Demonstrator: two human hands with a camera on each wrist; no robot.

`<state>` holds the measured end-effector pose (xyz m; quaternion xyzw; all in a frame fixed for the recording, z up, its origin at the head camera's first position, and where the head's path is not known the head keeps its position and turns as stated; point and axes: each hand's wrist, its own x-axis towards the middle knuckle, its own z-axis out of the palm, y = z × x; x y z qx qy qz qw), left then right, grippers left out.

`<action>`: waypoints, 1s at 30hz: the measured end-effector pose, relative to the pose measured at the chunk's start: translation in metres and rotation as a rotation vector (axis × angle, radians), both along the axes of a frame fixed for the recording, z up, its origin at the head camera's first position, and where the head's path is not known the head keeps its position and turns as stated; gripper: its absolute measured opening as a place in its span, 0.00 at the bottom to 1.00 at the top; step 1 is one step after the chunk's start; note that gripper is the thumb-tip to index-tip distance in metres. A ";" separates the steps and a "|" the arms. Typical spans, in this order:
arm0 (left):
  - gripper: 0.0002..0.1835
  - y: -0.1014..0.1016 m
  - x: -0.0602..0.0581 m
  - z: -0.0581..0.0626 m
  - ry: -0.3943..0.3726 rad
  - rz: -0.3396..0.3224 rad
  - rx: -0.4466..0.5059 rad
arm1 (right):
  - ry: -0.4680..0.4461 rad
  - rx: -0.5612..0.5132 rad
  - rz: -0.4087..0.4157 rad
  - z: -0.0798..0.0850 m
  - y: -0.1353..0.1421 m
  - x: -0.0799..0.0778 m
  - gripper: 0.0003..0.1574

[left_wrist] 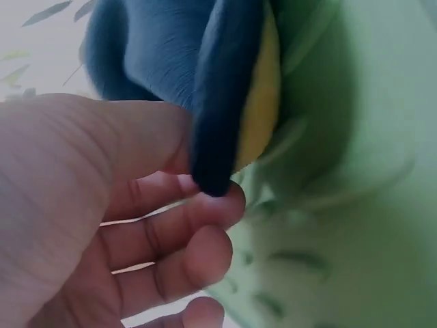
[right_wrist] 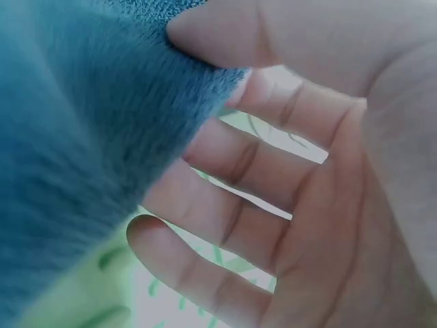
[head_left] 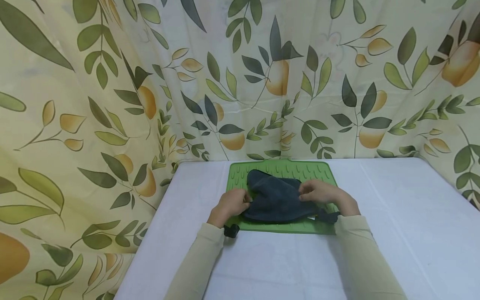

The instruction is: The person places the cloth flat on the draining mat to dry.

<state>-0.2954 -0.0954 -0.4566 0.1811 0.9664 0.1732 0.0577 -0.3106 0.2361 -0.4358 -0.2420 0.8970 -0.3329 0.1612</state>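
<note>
A dark blue, soft-napped cloth piece [head_left: 279, 200] lies rumpled on a green mat [head_left: 315, 170]. Its exact kind cannot be told. At its left end my left hand [head_left: 233, 202] pinches the edge. The left wrist view shows the thumb and forefinger on a rounded blue edge [left_wrist: 222, 102], with a yellow underside [left_wrist: 261, 102] behind it. On the other side my right hand [head_left: 318, 193] grips the cloth; in the right wrist view the thumb lies over the napped fabric [right_wrist: 116, 123] and the fingers reach beneath. A dark strap-like end [head_left: 327, 216] trails near the right wrist.
The ridged mat rests on a white-covered table [head_left: 397, 216]. Beside the left wrist is a small black object [head_left: 231, 231], too unclear to name. A leaf-and-fruit patterned curtain [head_left: 243, 104] hangs behind the table and along its left side.
</note>
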 end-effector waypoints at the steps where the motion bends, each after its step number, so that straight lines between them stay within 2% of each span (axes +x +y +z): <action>1: 0.05 -0.003 -0.001 0.002 -0.005 0.015 0.003 | -0.003 -0.006 -0.015 0.000 0.002 0.000 0.07; 5: 0.03 -0.014 -0.003 0.010 -0.026 0.062 0.044 | 0.007 -0.032 -0.053 0.004 0.009 0.000 0.07; 8: 0.03 -0.021 -0.003 0.016 -0.060 0.073 0.068 | -0.002 -0.047 -0.014 0.007 0.010 0.002 0.08; 13: 0.05 -0.029 -0.003 0.022 -0.142 0.074 0.000 | -0.108 -0.041 0.053 0.011 0.007 0.004 0.12; 16: 0.05 -0.030 -0.002 0.022 -0.197 0.063 -0.029 | -0.117 -0.034 0.002 0.012 0.010 0.003 0.15; 20: 0.03 -0.031 -0.002 0.021 -0.227 0.056 -0.008 | -0.035 -0.021 -0.107 0.010 0.019 0.000 0.18; 24: 0.04 -0.032 -0.006 0.018 -0.183 0.053 0.057 | 0.024 -0.012 -0.187 0.005 0.032 -0.002 0.20; 30: 0.06 -0.028 -0.016 0.013 0.025 0.104 0.124 | 0.063 -0.054 -0.268 0.005 0.042 0.002 0.24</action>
